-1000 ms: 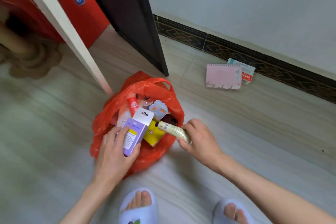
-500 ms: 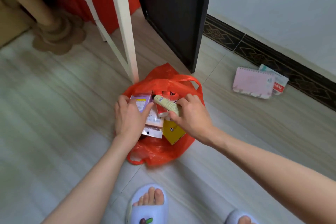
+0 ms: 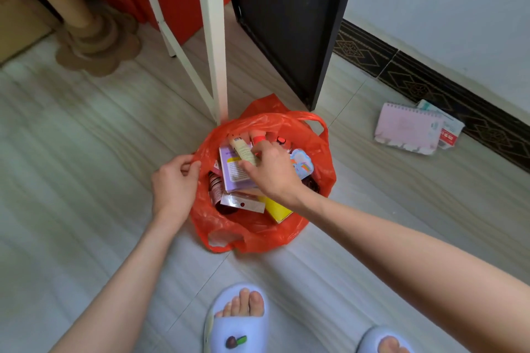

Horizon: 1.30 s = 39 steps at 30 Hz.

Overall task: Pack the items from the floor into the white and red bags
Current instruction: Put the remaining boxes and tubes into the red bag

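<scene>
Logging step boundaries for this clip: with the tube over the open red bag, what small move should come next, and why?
Probably let go: the right hand holds the cream tube already inside the red bag, lying on the purple box, while the left hand pinches the rim open. Releasing frees that hand for the pink notebook on the floor.

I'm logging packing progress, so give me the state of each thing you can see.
red bag: open, on floor, filled with items
left hand: pinching bag rim
right hand: holding cream tube inside bag
purple box: in bag
pink notebook: on floor, unpacked
</scene>
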Motion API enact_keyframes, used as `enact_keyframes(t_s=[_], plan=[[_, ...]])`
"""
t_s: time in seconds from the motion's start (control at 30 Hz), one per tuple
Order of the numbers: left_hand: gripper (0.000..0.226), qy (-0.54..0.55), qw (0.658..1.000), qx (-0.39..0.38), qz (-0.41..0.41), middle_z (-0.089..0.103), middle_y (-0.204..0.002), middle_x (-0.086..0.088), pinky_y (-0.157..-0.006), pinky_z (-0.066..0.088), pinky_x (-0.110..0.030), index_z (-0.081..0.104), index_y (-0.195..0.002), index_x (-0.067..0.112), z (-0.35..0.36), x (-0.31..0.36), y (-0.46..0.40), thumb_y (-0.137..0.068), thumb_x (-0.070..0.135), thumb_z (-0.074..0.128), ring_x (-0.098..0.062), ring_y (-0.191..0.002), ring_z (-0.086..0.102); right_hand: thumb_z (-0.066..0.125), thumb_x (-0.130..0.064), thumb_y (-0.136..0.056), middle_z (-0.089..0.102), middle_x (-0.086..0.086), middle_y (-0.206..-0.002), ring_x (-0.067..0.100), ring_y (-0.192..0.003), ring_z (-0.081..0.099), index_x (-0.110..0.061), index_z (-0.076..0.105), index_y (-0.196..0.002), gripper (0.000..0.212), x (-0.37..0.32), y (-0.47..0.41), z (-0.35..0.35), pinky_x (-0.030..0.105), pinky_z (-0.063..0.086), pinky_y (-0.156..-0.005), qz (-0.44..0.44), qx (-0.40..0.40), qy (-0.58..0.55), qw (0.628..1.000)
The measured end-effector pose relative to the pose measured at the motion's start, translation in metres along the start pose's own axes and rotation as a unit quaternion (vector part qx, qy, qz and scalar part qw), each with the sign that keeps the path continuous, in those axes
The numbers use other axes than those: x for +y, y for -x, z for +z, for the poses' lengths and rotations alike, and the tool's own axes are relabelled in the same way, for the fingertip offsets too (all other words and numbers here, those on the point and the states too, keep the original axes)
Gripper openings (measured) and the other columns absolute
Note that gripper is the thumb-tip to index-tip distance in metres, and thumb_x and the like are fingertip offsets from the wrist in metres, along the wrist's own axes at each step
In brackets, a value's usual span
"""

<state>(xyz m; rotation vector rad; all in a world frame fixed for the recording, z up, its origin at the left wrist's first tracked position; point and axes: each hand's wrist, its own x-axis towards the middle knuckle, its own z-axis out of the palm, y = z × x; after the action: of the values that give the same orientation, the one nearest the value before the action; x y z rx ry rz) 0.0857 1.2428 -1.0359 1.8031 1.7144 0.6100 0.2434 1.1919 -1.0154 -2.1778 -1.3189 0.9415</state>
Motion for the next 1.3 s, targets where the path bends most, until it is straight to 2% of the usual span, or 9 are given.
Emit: enact_keyframes(t_s=[0.3, 0.43, 0.5, 0.6, 0.8, 0.97, 1.07, 1.17, 1.3], plan=[[0.008, 0.108, 0.994, 0.017, 0.000, 0.060, -0.075, 0.003, -0.063, 0.041, -0.002, 0.061, -0.094, 0.013, -0.017, 0.004, 0.019, -0.089, 0.009, 0.056, 0.012, -0.062, 0.054, 0.055, -0.016, -0.090, 0.054, 0.003, -0.134, 0.016, -0.121, 0.051, -0.012, 0.048, -0.133, 0.043, 0.013, 0.023, -0.005, 0.030, 0.039, -0.106, 0.008, -0.128, -0.167, 0.977], [0.017, 0.057, 0.996, -0.004, 0.062, 0.060, -0.100, -0.011, -0.081, 0.047, -0.020, 0.062, -0.104, 0.009, -0.017, 0.014, 0.032, -0.089, 0.013, 0.057, -0.004, -0.077, 0.057, 0.054, -0.019, -0.091, 0.054, 0.002, -0.134, 0.014, -0.122, 0.050, -0.013, 0.049, -0.131, 0.041, 0.026, 0.029, -0.022, 0.031, 0.037, -0.108, 0.009, -0.085, -0.196, 0.977], [0.029, 0.012, 0.992, -0.006, 0.129, 0.055, -0.111, -0.014, -0.094, 0.037, -0.021, 0.060, -0.112, 0.006, -0.014, 0.025, 0.045, -0.087, 0.020, 0.054, -0.020, -0.098, 0.053, 0.056, -0.021, -0.089, 0.058, 0.000, -0.129, 0.013, -0.118, 0.054, -0.014, 0.054, -0.127, 0.038, 0.044, 0.034, -0.039, 0.035, 0.041, -0.105, 0.024, -0.025, -0.195, 0.980], [0.044, -0.034, 0.976, -0.024, 0.214, 0.049, -0.126, -0.017, -0.106, 0.022, -0.019, 0.055, -0.119, 0.005, -0.001, 0.048, 0.062, -0.085, 0.030, 0.047, -0.027, -0.120, 0.042, 0.057, -0.024, -0.088, 0.058, 0.002, -0.129, 0.015, -0.118, 0.054, -0.014, 0.053, -0.127, 0.040, 0.084, 0.048, -0.070, 0.033, 0.040, -0.104, 0.055, 0.049, -0.147, 0.986], [0.054, -0.101, 0.905, -0.194, 0.365, 0.042, -0.138, -0.016, -0.109, 0.030, -0.042, 0.044, -0.133, 0.006, 0.074, 0.104, 0.071, -0.086, 0.033, 0.044, -0.031, -0.133, 0.033, 0.053, -0.023, -0.091, 0.048, 0.008, -0.139, 0.022, -0.130, 0.042, -0.011, 0.042, -0.136, 0.048, 0.169, 0.070, -0.118, 0.027, 0.028, -0.105, 0.105, 0.090, -0.015, 0.990], [0.057, -0.233, 0.780, -0.310, 0.491, 0.048, -0.133, -0.024, -0.095, 0.043, -0.048, 0.046, -0.129, 0.003, 0.160, 0.155, 0.049, -0.079, 0.029, 0.046, -0.040, -0.123, 0.047, 0.050, -0.019, -0.092, 0.041, 0.016, -0.142, 0.030, -0.130, 0.038, -0.010, 0.037, -0.139, 0.049, 0.247, 0.050, -0.158, 0.033, 0.030, -0.105, 0.138, 0.088, 0.081, 0.983], [0.065, -0.297, 0.719, -0.337, 0.531, 0.024, -0.150, -0.021, -0.110, 0.027, -0.043, 0.028, -0.142, 0.006, 0.215, 0.188, 0.023, -0.085, 0.021, 0.054, -0.036, -0.138, 0.024, 0.044, -0.015, -0.093, 0.038, 0.014, -0.143, 0.032, -0.129, 0.036, -0.009, 0.035, -0.139, 0.047, 0.287, 0.025, -0.185, 0.036, 0.033, -0.102, 0.167, 0.106, 0.112, 0.974], [0.073, -0.341, 0.704, -0.348, 0.516, -0.002, -0.156, -0.011, -0.115, 0.008, -0.038, 0.005, -0.148, 0.014, 0.268, 0.212, 0.000, -0.090, 0.028, 0.048, -0.027, -0.144, 0.000, 0.040, -0.001, -0.087, 0.040, 0.017, -0.141, 0.034, -0.127, 0.037, -0.002, 0.037, -0.136, 0.049, 0.322, -0.003, -0.202, 0.038, 0.034, -0.102, 0.169, 0.128, 0.134, 0.968], [0.087, -0.334, 0.726, -0.344, 0.493, -0.014, -0.155, -0.010, -0.116, -0.001, -0.042, -0.006, -0.147, 0.021, 0.331, 0.243, -0.012, -0.087, 0.047, 0.052, -0.026, -0.142, -0.014, 0.040, -0.003, -0.087, 0.011, 0.014, -0.156, 0.027, -0.144, 0.008, -0.003, 0.014, -0.146, 0.064, 0.372, -0.034, -0.214, 0.038, 0.011, -0.118, 0.169, 0.080, 0.188, 0.964]])
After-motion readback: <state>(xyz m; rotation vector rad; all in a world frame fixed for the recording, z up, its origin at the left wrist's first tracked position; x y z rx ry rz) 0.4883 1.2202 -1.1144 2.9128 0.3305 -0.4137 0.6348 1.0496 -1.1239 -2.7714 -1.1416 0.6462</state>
